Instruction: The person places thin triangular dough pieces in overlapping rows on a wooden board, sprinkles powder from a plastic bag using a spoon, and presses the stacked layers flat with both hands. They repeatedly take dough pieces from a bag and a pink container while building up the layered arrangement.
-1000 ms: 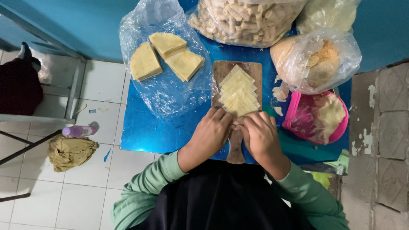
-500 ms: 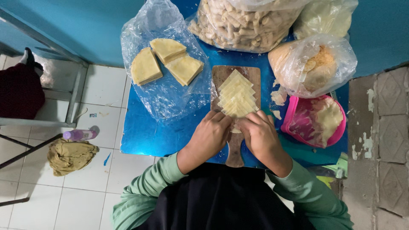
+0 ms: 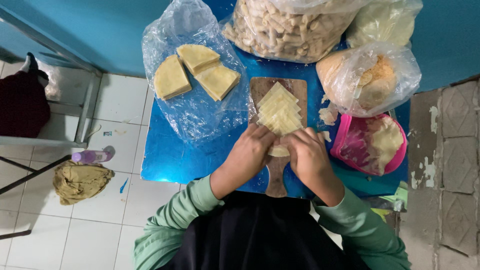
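A wooden cutting board (image 3: 295,90) lies on a small blue table (image 3: 170,160), with a fanned stack of pale dough sheets (image 3: 279,110) on it. My left hand (image 3: 249,155) and my right hand (image 3: 306,155) meet at the near end of the stack, fingers curled on a small pale dough piece (image 3: 278,150) between them. To the left, three wedge stacks of yellow sheets (image 3: 196,72) rest on a clear plastic bag (image 3: 192,115).
A big bag of rolled pastry sticks (image 3: 290,27) sits at the back. A clear bag of filling (image 3: 372,80) and a pink bowl (image 3: 397,155) stand at the right. On the tiled floor at the left lie a purple bottle (image 3: 92,155) and an olive cloth (image 3: 80,181).
Both hands stay together at the near end of the dough stack, with small finger shifts. The view has drifted slightly.
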### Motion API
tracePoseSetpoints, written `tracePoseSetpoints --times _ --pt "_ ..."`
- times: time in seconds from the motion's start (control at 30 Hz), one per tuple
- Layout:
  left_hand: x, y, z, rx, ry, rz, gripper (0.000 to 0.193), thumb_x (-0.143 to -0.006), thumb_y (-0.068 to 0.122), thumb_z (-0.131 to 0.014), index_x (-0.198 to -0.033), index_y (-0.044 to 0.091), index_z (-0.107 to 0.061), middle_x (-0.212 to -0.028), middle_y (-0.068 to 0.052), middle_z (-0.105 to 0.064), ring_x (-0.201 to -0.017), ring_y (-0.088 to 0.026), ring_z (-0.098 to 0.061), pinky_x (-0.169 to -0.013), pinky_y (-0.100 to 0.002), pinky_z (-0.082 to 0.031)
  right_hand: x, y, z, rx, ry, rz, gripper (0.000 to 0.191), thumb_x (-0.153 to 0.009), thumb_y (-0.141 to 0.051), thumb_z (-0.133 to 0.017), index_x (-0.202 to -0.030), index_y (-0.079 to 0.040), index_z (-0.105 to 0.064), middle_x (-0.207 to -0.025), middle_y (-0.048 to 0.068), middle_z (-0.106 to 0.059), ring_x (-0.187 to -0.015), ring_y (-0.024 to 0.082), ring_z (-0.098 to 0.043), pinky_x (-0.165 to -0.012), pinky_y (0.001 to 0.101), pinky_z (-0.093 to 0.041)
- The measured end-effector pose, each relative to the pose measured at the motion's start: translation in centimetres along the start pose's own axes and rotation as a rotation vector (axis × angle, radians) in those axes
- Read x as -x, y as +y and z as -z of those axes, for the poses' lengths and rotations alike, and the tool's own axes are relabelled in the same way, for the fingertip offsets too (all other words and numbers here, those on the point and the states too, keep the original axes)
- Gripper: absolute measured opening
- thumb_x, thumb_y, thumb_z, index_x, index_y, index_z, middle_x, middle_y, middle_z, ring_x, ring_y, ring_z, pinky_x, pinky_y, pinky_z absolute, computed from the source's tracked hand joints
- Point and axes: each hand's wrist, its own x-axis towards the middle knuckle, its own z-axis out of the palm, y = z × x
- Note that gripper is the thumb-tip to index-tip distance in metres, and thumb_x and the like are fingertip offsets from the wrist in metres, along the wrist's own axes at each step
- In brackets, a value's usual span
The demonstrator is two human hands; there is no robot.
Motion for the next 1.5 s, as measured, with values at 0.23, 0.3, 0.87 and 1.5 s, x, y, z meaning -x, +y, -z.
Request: tracePoseSetpoints --times 0.23,0.3,0.87,1.5 --pt "0.3 0.0 -0.1 -0.057 -0.008 -0.034 0.023 -0.078 0.003 -0.075 -0.097 0.001 -0.062 -0.096 -0.015 -0.061 -0.095 -0.037 -0.057 -0.086 -0.044 -0.049 0.2 -0.5 -0.2 0.039 0.048 0.015 0.009 -0.087 -0.01 -0.07 -0.096 -0.01 -0.073 -0.097 0.003 -0.069 -0.094 0.028 -0.059 -0.082 0.0415 -0.043" --pt "0.3 -0.2 -0.3 -0.068 -0.021 -0.012 0.029 -0.07 0.002 -0.072 -0.098 0.0 -0.063 -0.097 -0.014 -0.063 -0.096 -0.037 -0.057 -0.086 -0.044 -0.05 0.1 -0.1 -0.6 0.007 0.06 -0.006 0.009 -0.088 -0.009 -0.069 -0.095 -0.011 -0.074 -0.095 0.003 -0.07 -0.093 0.028 -0.059 -0.083 0.0405 -0.044" --pt "0.9 -0.2 -0.7 -0.154 0.032 -0.007 0.029 -0.074 0.002 -0.073 -0.103 0.003 -0.067 -0.098 -0.009 -0.064 -0.098 -0.031 -0.059 -0.088 -0.04 -0.05 -0.6 0.1 -0.1 -0.035 0.073 0.055 0.008 -0.09 -0.013 -0.073 -0.097 -0.01 -0.074 -0.099 0.003 -0.069 -0.095 0.027 -0.06 -0.085 0.0406 -0.044" --pt "1.4 0.2 -0.4 -0.333 0.14 0.032 0.058 -0.084 0.011 -0.074 -0.14 0.009 -0.06 -0.124 -0.007 -0.06 -0.108 -0.028 -0.054 -0.086 -0.039 -0.044 0.5 -1.7 -1.4 0.529 0.103 0.112 0.042 -0.088 -0.017 -0.061 -0.128 -0.009 -0.072 -0.128 0.002 -0.068 -0.104 0.022 -0.059 -0.086 0.0397 -0.041"
